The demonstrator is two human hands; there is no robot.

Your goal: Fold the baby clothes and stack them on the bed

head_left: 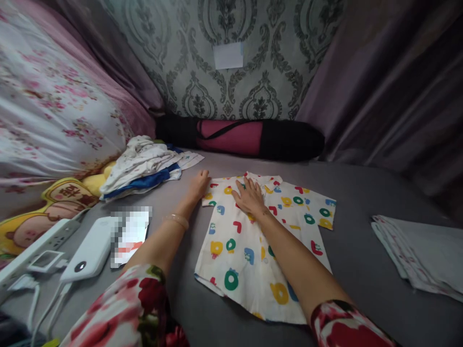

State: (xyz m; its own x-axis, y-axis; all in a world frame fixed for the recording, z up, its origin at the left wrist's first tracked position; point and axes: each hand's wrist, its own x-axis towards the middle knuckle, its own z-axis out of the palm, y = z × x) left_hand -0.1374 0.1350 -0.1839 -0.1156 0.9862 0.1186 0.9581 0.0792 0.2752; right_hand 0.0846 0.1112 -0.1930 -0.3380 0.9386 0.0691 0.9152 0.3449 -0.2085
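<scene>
A small white shirt [249,250] printed with coloured letters and rings lies spread flat on the grey sheet [361,270]. My right hand [249,196] rests palm down on its upper middle, fingers stretched out. My left hand [198,184] reaches to the shirt's left sleeve and shoulder edge, fingers curled at the fabric; whether it grips the cloth is hidden. A bracelet sits on my left wrist.
A heap of white and blue clothes [144,166] lies at the left, beside a floral quilt [54,106]. A folded white cloth [423,250] lies at the right. A black and pink rolled bag [238,137] lines the wall. A power bank [90,250] and power strip [36,246] sit front left.
</scene>
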